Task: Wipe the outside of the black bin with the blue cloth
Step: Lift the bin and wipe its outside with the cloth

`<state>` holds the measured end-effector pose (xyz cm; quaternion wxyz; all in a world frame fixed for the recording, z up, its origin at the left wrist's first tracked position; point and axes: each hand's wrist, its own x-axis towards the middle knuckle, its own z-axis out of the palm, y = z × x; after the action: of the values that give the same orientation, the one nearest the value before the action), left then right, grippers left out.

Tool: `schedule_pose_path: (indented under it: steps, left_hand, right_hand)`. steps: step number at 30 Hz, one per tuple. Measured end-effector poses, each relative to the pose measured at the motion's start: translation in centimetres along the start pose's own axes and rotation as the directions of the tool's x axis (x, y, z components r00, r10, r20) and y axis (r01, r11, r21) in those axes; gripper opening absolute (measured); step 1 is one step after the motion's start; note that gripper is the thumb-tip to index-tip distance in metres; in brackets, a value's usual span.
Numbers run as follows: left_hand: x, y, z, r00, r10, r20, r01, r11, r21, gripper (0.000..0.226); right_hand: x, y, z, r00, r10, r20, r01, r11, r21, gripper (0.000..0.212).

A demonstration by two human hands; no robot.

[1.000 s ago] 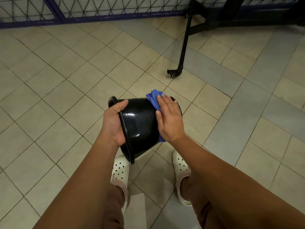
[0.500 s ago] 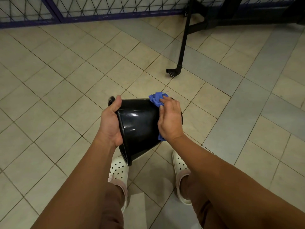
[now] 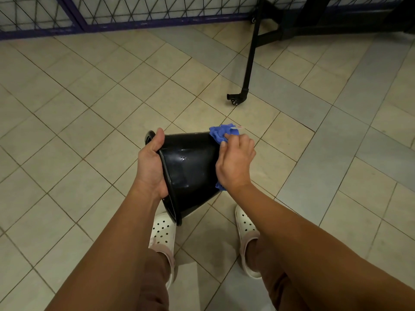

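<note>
Black bin [image 3: 188,169] is off the floor, tipped on its side in front of us, with the mouth facing left and the base facing right. It sits over our feet, roughly mid-scene.

Around it:
- tiled floor [image 3: 89,122], beige with a grey band running diagonally on the right
- purple-framed wire fence [image 3: 134,16] along the far edge
- black stand leg [image 3: 250,63] far right, ending in a small caster [image 3: 234,101] on the floor, well apart from the bin
- white perforated clogs below the bin, left one [image 3: 162,234] partly under the rim, right one [image 3: 247,230] near our right forearm

Nothing lies between us and the bin. Our own hands cover parts of its wall, and its far side is hidden.

Hands:
- left hand [image 3: 150,169] grips the rim at the mouth, with the thumb lying over the far edge and the palm against the lip. The fingers go inside and we can't see them
- right hand [image 3: 235,162] is at the base end, fingers curled round the blue cloth [image 3: 221,132] and pressing it to the outer wall. The cloth bunches out past the fingers on the far side, and a scrap shows by the wrist on the near side

Both forearms come in from the near edge and converge on the bin.
</note>
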<state>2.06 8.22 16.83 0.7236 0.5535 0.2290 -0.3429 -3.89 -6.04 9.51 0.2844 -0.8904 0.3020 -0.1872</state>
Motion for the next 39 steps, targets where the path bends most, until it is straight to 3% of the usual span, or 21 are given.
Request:
schedule_pose_path:
  steps: [4, 6, 11, 13, 18, 20, 26, 28, 31, 35, 37, 39]
  left_hand:
    - [0.0, 0.2, 0.1, 0.999, 0.0, 0.047, 0.001, 1.0, -0.013, 0.058]
    - [-0.2, 0.1, 0.2, 0.999, -0.004, 0.048, 0.004, 1.0, -0.016, 0.059]
    - [-0.4, -0.3, 0.5, 1.0, 0.029, 0.012, -0.029, 0.999, -0.027, 0.054]
    - [-0.2, -0.3, 0.4, 0.999, 0.038, -0.004, -0.038, 0.999, -0.031, 0.058]
    - [0.0, 0.1, 0.0, 0.999, 0.046, 0.027, -0.044, 0.997, -0.065, 0.062]
    - [-0.1, 0.2, 0.0, 0.998, 0.044, 0.053, -0.041, 0.997, -0.063, 0.065]
    - [-0.4, -0.5, 0.5, 0.999, 0.048, 0.014, -0.048, 0.999, -0.006, 0.062]
    - [-0.2, -0.5, 0.5, 0.998, 0.064, 0.007, -0.064, 0.998, -0.003, 0.065]
    - [-0.1, -0.2, 0.5, 0.998, 0.044, 0.045, -0.044, 0.999, -0.01, 0.066]
    - [-0.1, 0.1, 0.3, 0.997, 0.035, 0.068, -0.034, 0.999, -0.013, 0.073]
    - [-0.3, 0.1, 0.2, 0.998, 0.035, 0.057, -0.035, 0.999, -0.013, 0.076]
    - [-0.3, 0.0, 0.1, 0.999, 0.038, 0.028, -0.037, 0.999, -0.025, 0.075]
  right_hand:
    - [1.2, 0.2, -0.7, 0.982, -0.165, 0.097, 0.159, 0.985, 0.064, 0.046]
    - [1.8, 0.8, -0.8, 0.972, -0.175, 0.158, 0.163, 0.983, 0.082, 0.048]
    - [0.7, 0.3, -0.4, 0.969, 0.094, 0.23, -0.105, 0.994, 0.036, 0.053]
    - [-0.4, -0.7, -0.1, 0.968, 0.125, 0.218, -0.14, 0.989, 0.053, 0.054]
    - [-0.1, -1.4, -0.7, 0.968, -0.116, 0.223, 0.098, 0.991, 0.091, 0.051]
    - [1.4, -0.7, -1.1, 0.964, -0.141, 0.224, 0.126, 0.989, 0.081, 0.047]
    - [2.0, 0.8, -0.3, 0.971, 0.184, 0.154, -0.196, 0.979, 0.061, 0.044]
    - [1.3, -0.1, -0.1, 0.981, 0.183, 0.069, -0.188, 0.979, 0.076, 0.04]
    - [0.5, -1.4, -0.2, 0.999, 0.045, -0.014, -0.044, 0.995, 0.089, 0.035]
    - [2.2, -0.6, -0.7, 0.998, -0.059, 0.033, 0.055, 0.993, 0.103, 0.03]
    - [3.1, 0.3, -0.8, 0.998, -0.002, 0.07, -0.005, 0.995, 0.099, 0.03]
    - [3.2, 0.9, -0.8, 0.984, 0.146, 0.097, -0.155, 0.984, 0.086, 0.033]
